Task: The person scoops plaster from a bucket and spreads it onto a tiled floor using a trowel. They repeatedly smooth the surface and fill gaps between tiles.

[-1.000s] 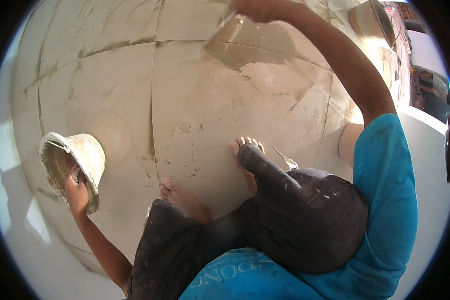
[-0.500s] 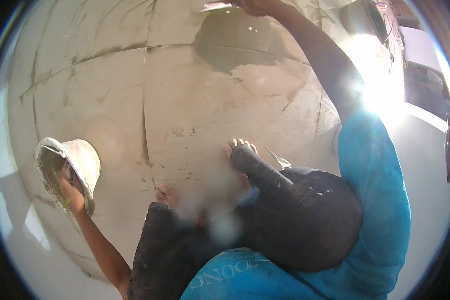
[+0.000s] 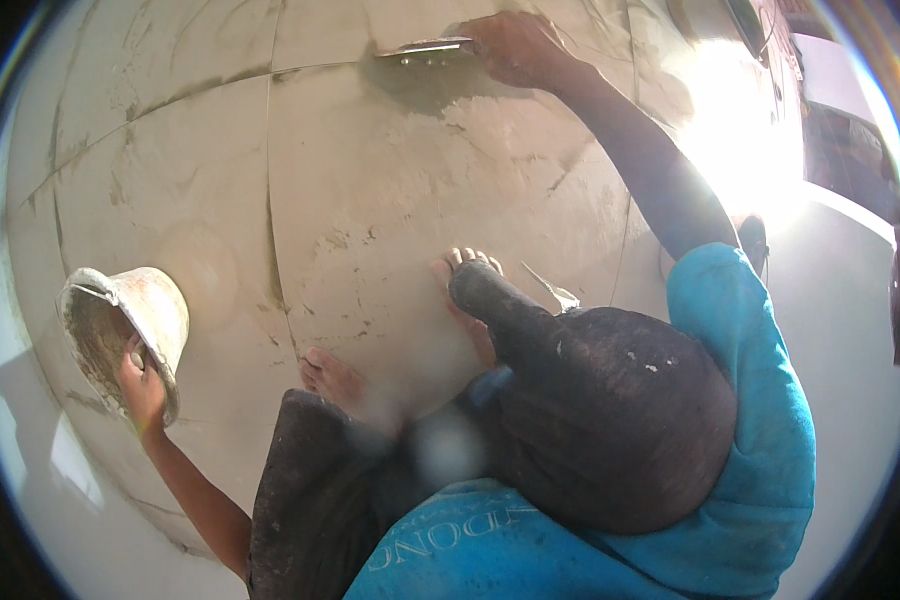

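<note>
Trowel out ahead in the right hand, bucket off at the left

The trowel (image 3: 420,46) points leftward from the right hand (image 3: 515,50), its long axis running across the body and its blade seen nearly edge-on. It lies far ahead of the feet (image 3: 335,380), over or against the floor (image 3: 195,190) beside a dark patch (image 3: 425,90); whether it touches is not clear. The right grip is closed around the trowel's near end, though the handle itself is hidden by the hand.

The bucket (image 3: 160,310) is well apart from the trowel, back toward the body and to the left. The left hand (image 3: 142,390) is much the nearer to it, reaching over the rim with fingers in the mouth. Something pale shows at those fingers, too small to name, and I cannot tell how far that grip is closed.

The right arm stretches forward and slants inward from the sleeve (image 3: 740,340), back of the hand up. The left forearm angles outward past the knee, toward the bucket.
</note>
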### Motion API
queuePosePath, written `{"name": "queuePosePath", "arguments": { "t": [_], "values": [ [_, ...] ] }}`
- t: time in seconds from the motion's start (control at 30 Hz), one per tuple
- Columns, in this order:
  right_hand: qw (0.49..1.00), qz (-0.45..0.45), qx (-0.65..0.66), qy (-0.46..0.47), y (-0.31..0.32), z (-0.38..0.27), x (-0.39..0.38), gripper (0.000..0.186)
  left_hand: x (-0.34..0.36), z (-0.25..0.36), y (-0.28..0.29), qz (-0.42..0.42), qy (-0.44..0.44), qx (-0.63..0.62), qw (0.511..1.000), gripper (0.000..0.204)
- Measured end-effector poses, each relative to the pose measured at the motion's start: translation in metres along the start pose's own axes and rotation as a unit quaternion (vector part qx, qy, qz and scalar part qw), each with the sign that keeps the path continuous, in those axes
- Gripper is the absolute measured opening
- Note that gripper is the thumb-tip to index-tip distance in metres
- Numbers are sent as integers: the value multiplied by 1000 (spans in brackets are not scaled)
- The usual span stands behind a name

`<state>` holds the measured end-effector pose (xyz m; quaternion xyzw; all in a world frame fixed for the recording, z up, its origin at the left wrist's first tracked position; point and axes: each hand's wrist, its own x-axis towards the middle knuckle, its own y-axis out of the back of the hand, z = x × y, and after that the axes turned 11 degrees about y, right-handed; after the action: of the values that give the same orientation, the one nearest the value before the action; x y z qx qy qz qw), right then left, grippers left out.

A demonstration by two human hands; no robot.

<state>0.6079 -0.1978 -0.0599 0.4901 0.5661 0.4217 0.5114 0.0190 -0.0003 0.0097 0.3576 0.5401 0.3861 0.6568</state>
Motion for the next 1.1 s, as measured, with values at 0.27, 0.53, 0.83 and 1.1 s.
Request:
{"name": "queuePosePath", "arguments": {
  "t": [0.27, 0.53, 0.83, 1.1],
  "values": [
    [994, -68, 53, -69, 24, -34, -12, 34, 7, -11, 6, -29, -7, 0, 1000, 38],
    [987, 93, 32, -128, 41, 30, -19, 35, 25, -19, 18, 103, 40, 111, 988, 40],
    [956, 4, 52, -289, -4, 77, -27, 37, 46, -29, -22, 128, -72, -96, 985, 38],
    [963, 6, 94, -252, 48, -38, -37, 40, 20, -10, -7, 65, -25, -5, 998, 36]
  ]
}}
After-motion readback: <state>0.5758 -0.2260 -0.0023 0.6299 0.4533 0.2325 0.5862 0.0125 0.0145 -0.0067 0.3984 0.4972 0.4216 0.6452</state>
